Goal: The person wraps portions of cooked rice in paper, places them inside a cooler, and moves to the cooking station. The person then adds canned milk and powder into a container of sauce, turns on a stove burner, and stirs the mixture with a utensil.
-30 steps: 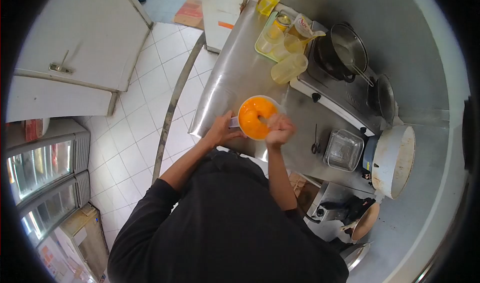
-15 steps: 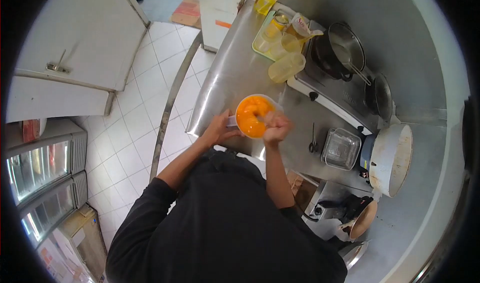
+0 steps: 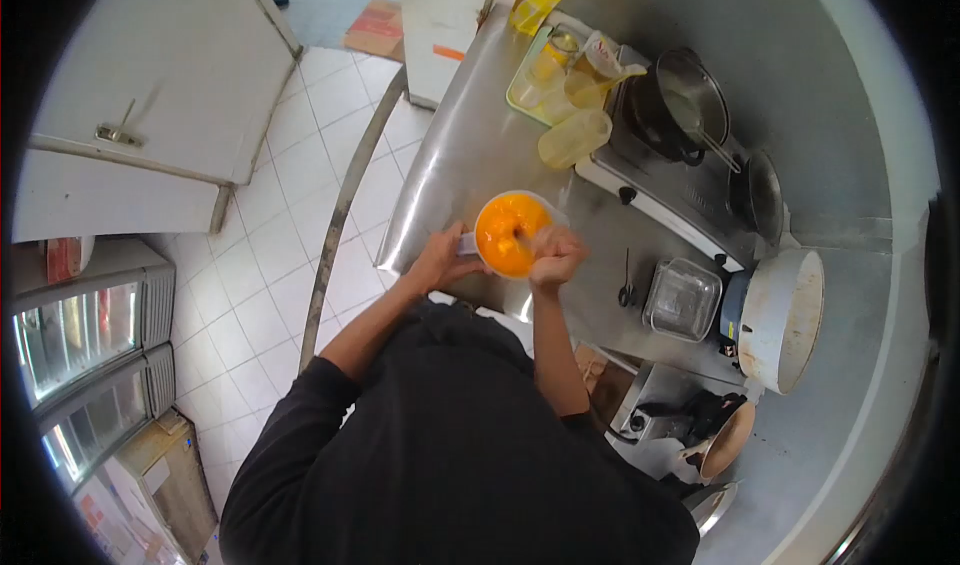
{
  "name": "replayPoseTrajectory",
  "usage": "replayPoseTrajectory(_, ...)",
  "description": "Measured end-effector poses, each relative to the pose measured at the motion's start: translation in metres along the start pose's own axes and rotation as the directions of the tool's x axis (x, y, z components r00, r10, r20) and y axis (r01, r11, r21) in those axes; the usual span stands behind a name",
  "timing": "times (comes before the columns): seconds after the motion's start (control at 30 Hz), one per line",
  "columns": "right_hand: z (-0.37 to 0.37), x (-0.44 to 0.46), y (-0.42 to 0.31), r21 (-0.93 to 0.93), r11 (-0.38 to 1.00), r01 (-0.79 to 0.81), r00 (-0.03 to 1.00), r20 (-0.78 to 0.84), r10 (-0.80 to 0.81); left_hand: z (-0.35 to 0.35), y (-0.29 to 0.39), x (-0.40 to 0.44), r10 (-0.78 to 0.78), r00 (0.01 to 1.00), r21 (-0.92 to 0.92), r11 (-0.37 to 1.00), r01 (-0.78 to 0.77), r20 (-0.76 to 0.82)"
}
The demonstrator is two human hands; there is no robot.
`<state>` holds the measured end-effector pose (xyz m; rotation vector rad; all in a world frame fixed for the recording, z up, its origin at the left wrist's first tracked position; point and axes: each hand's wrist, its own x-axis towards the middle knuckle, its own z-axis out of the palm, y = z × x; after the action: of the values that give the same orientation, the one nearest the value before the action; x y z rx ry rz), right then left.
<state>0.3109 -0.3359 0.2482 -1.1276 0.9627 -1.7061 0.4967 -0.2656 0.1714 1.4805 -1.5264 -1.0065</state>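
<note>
A white handled jug [image 3: 468, 244] full of glossy orange liquid [image 3: 502, 227] is held over the near side of the steel counter. My left hand [image 3: 440, 261] grips its handle from the left. Above the jug's right side, my right hand [image 3: 557, 257] is closed in a fist. A slim, pale, blurred utensil seems to run from that fist down into the liquid, but its kind cannot be made out. The liquid's surface is swirled round a small dark hollow near the middle.
A gas stove [image 3: 655, 200] carries a dark pot [image 3: 655, 105] with a long-handled tool inside. Clear yellowish jugs [image 3: 575, 139] stand near a tray at the back. Scissors [image 3: 627, 293] and a glass dish [image 3: 683, 300] lie to the right, beside a large white pot [image 3: 770, 315].
The orange liquid has swirled into a new shape, its hollow now smaller. My right hand stays over the jug, and my left hand keeps its hold on the handle.
</note>
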Motion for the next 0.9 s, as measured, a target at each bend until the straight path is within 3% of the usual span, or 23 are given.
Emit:
replayPoseTrajectory(0.07, -0.006, 0.001, 0.02, 0.079, 0.995, -0.057, 0.997, 0.049, 0.053, -0.005, 0.004, 0.01, 0.017, 1.0, 0.04, 0.999, -0.017, -0.012)
replayPoseTrajectory(0.17, 0.007, 0.018, -0.04, 0.178, 0.977, -0.117, 0.979, 0.185, 0.083, -0.005, 0.007, 0.002, 0.015, 1.0, 0.002, 1.0, -0.015, -0.001)
replayPoseTrajectory(0.27, -0.015, -0.011, 0.038, 0.05, 0.993, -0.107, 0.988, 0.121, 0.1, -0.001, 0.007, 0.0, -0.029, 0.999, 0.028, 0.999, 0.028, 0.038)
replayPoseTrajectory(0.37, 0.011, 0.023, -0.035, 0.023, 0.999, 0.037, 0.988, 0.147, -0.04, 0.002, -0.002, -0.004, 0.0, 1.0, 0.031, 1.0, -0.001, 0.013)
replayPoseTrajectory(0.47, -0.012, -0.005, 0.036, 0.152, 0.988, -0.026, 0.995, 0.098, 0.012, -0.001, 0.006, -0.004, -0.051, 0.997, -0.025, 0.998, 0.053, 0.06)
replayPoseTrajectory(0.57, 0.001, 0.013, -0.004, 0.056, 0.996, -0.075, 0.985, 0.161, 0.066, -0.008, 0.008, -0.001, -0.058, 0.997, -0.011, 0.998, 0.059, 0.057)
replayPoseTrajectory(0.67, 0.002, 0.012, -0.02, 0.087, 0.994, -0.069, 0.997, 0.051, 0.064, 0.003, -0.002, -0.001, -0.026, 0.999, -0.009, 1.0, 0.026, 0.025)
replayPoseTrajectory(0.77, -0.005, -0.002, 0.024, -0.015, 0.994, -0.111, 0.987, 0.117, 0.112, 0.004, -0.013, 0.008, -0.002, 1.0, 0.017, 1.0, 0.002, 0.005)
replayPoseTrajectory(0.87, 0.008, 0.023, -0.037, 0.088, 0.986, -0.143, 0.975, 0.186, 0.125, -0.005, 0.007, 0.0, -0.036, 0.998, 0.017, 0.999, 0.035, 0.05)
replayPoseTrajectory(0.9, 0.005, 0.016, -0.019, 0.074, 0.991, -0.11, 0.976, 0.197, 0.093, -0.002, 0.004, 0.0, -0.022, 0.999, -0.007, 1.0, 0.022, 0.034)
